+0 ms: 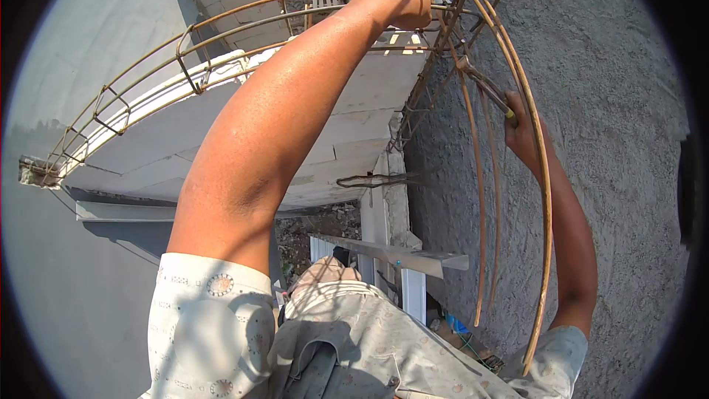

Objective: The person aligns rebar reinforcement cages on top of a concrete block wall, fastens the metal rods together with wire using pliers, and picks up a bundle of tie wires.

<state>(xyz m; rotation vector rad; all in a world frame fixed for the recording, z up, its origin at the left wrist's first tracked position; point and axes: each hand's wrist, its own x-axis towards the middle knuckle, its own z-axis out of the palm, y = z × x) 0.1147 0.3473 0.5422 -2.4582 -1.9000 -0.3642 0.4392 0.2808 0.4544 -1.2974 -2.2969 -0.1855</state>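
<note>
My left hand [399, 1] is closed at the top, beside the joint where several rusty rebar rods [450, 18] meet; its fingers are turned away, so what they grip is hidden. My right hand [521, 127] is wrapped round the handle of a pincer-like metal tool [489, 89], whose head touches the rods near the joint. Long curved bars [545, 199] pass in front of my right forearm and hang down. A rebar cage with square stirrups [196, 52] runs left from the joint along the block wall's top.
A white block wall [310, 122] stands below the cage. Rough grey plaster [620, 103] covers the wall on the right. Metal channels [413, 257] lie below, near my body, with rubble [310, 233] beneath. A bent bar end [377, 179] sticks out mid-view.
</note>
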